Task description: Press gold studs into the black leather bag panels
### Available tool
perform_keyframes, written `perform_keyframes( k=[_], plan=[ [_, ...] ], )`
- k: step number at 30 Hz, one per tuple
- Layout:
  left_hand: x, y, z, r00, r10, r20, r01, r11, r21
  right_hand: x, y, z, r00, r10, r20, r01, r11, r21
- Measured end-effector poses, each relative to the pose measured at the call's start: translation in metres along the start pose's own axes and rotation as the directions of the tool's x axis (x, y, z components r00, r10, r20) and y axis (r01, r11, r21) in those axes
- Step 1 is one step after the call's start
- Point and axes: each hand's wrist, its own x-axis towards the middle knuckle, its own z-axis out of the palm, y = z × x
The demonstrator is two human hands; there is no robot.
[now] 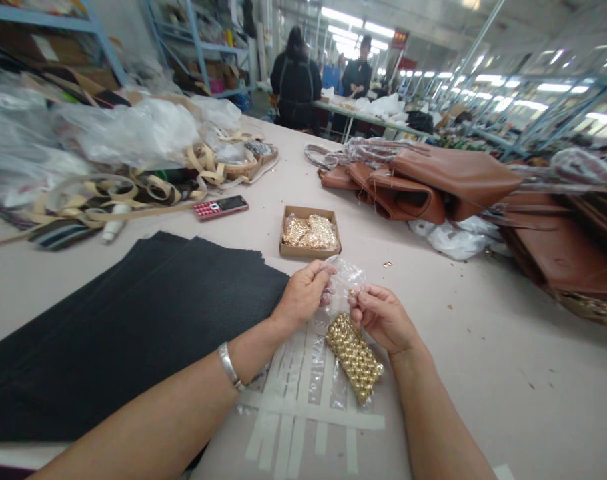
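Observation:
My left hand (306, 293) is closed on the upper part of a clear plastic bag (344, 277). Opposite it, my right hand (381, 313) pinches a small gold metal piece (352, 293) at the bag's right side. Below both hands lies a bundle of shiny gold beads or studs (354, 360); whether it sits inside the plastic I cannot tell. Just beyond my hands stands an open cardboard box (311, 252) with gold pieces in plastic packets (317, 231). Strips of pale tape (333, 419) cross the table under my hands.
Black leather-like sheets (183, 320) lie to the left. A red phone (221, 207), tan strips (203, 163) and plastic wrapping (133, 130) are farther back. Brown bags (448, 180) are piled on the right. Two people (296, 83) are at the far tables.

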Motion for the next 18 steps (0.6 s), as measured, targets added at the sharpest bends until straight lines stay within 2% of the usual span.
perform_keyframes(
  k=[8,12,15,18],
  plan=[
    [0.002,0.002,-0.002,0.999,0.008,-0.05,-0.009,0.999,-0.033,0.004,-0.001,0.0,0.998,-0.046,-0.041,0.047,0.999,0.024],
    [0.003,0.0,-0.003,0.998,-0.001,-0.069,-0.002,0.999,-0.048,0.007,0.002,-0.001,0.989,-0.087,-0.119,0.089,0.996,0.006],
    [0.007,0.001,-0.007,0.992,0.013,-0.126,-0.024,0.996,-0.087,0.011,0.007,-0.005,0.964,-0.161,-0.212,0.128,0.978,-0.164],
    [0.013,0.007,-0.014,0.978,0.042,-0.206,-0.069,0.989,-0.129,0.013,0.014,-0.006,0.931,-0.278,-0.236,0.16,0.893,-0.421]
  ],
)
